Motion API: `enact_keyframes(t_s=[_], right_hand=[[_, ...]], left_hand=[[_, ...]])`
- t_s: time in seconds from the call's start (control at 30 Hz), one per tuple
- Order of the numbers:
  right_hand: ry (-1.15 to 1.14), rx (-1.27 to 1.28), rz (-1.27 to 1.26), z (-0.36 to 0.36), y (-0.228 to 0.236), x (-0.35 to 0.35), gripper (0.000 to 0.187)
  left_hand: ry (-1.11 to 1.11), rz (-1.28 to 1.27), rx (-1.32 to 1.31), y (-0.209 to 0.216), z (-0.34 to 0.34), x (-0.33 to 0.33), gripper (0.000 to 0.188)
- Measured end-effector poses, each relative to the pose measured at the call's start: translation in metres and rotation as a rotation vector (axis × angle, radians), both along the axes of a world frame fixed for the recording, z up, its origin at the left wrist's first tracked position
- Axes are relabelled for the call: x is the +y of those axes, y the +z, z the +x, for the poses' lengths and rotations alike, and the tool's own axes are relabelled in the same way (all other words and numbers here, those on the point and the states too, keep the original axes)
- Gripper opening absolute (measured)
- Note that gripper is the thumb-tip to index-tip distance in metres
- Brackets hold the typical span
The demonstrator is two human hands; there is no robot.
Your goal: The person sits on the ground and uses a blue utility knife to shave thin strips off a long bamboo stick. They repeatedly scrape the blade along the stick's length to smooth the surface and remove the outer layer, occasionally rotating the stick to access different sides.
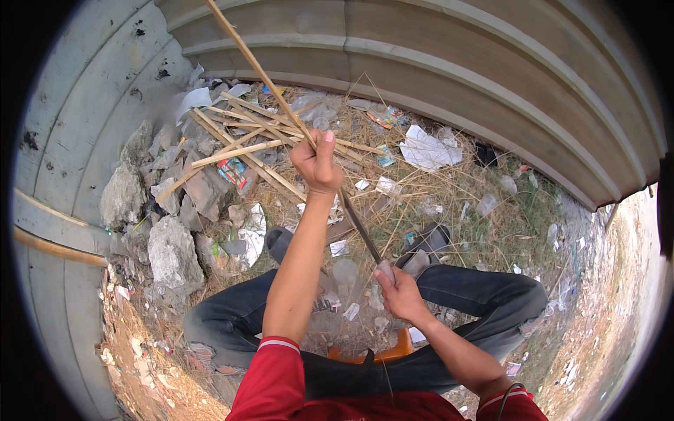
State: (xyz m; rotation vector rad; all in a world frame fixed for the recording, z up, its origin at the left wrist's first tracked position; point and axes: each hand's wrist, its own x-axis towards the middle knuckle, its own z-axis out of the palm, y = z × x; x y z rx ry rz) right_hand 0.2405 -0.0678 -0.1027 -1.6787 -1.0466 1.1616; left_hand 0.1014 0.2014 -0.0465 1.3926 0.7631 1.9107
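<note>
My left hand (316,163) is closed round a long, thin bamboo strip (256,67), which slants up and away to the top edge of the view. My right hand (404,293), lower and to the right, grips the pale handle of a long knife (362,233). The dark narrow blade points up and left, its far end reaching the underside of my left fist. Whether blade and strip touch there cannot be made out. Beyond my left hand, a loose pile of similar strips (242,149) lies crisscrossed on the ground.
Grey rocks (172,254) are heaped on the left beside a pale panel wall (91,98). A ribbed metal sheet wall (449,52) curves across the back. Dry grass, crumpled white paper (430,149) and plastic scraps cover the ground. Between my bent legs shows an orange stool (394,346).
</note>
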Motion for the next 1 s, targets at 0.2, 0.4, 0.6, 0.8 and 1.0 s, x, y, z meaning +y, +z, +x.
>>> enact_keyframes(t_s=[0.2,0.4,0.6,0.8,1.0], right_hand=[[-0.191,0.367,0.073,0.013,0.067,0.038,0.027],[-0.111,-0.152,0.241,-0.013,0.037,0.003,0.031],[0.224,-0.298,-0.147,-0.017,-0.010,-0.045,0.043],[0.030,-0.239,-0.013,-0.003,0.030,-0.009,0.042],[-0.014,-0.085,-0.003,0.002,0.042,0.001,0.044]], left_hand=[[-0.135,0.009,-0.178,0.002,-0.047,-0.005,0.037],[-0.172,0.029,-0.170,0.006,-0.045,-0.018,0.034],[-0.124,-0.024,0.073,-0.020,-0.037,-0.030,0.038],[-0.217,0.062,0.035,0.035,-0.041,-0.043,0.036],[-0.227,0.048,-0.003,0.026,-0.036,-0.033,0.039]])
